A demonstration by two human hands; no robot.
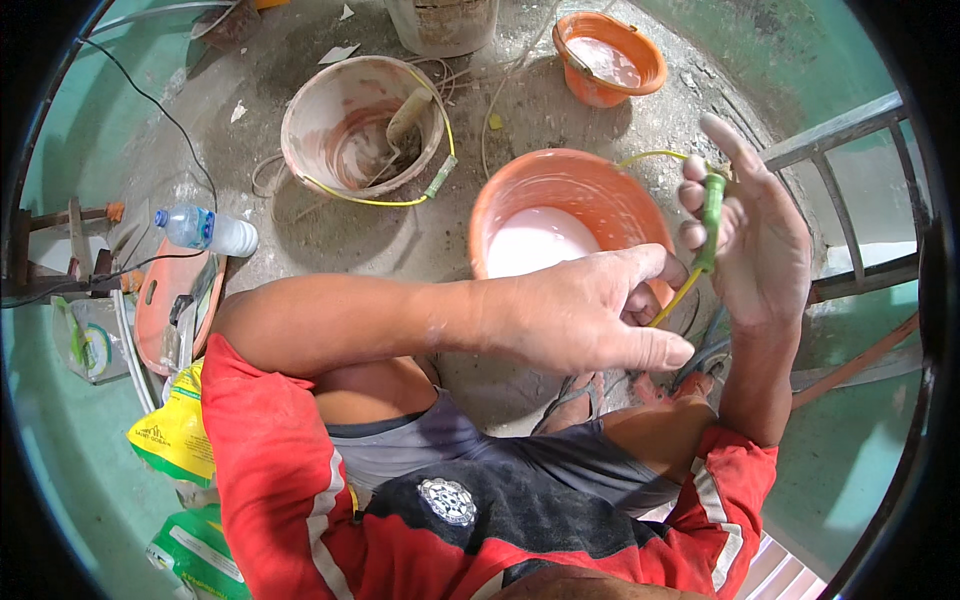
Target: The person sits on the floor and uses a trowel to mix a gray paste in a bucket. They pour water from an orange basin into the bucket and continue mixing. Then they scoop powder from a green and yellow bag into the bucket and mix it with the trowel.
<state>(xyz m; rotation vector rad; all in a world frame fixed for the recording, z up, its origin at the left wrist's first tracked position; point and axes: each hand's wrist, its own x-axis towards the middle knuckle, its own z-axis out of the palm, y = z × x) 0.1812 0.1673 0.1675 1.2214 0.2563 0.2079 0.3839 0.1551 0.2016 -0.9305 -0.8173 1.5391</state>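
My right hand (pixel 752 232) is raised with its fingers curled around a small green tube-shaped piece (pixel 711 215) on a yellow cord (pixel 676 298). My left hand (pixel 592 312) reaches across my body and pinches the yellow cord just below the green piece. The cord runs on over the rim of an orange bucket (pixel 520 185) holding white liquid, right under both hands, then toward a dirty white bucket (pixel 362 124). That bucket holds a trowel-like tool (pixel 405 118).
A smaller orange bucket (pixel 608 58) stands at the back right. A clear water bottle (pixel 207 229) lies at left beside tools and a black cable (pixel 160 110). Yellow and green bags (pixel 178 432) lie at lower left. A metal ladder frame (pixel 850 200) stands at right.
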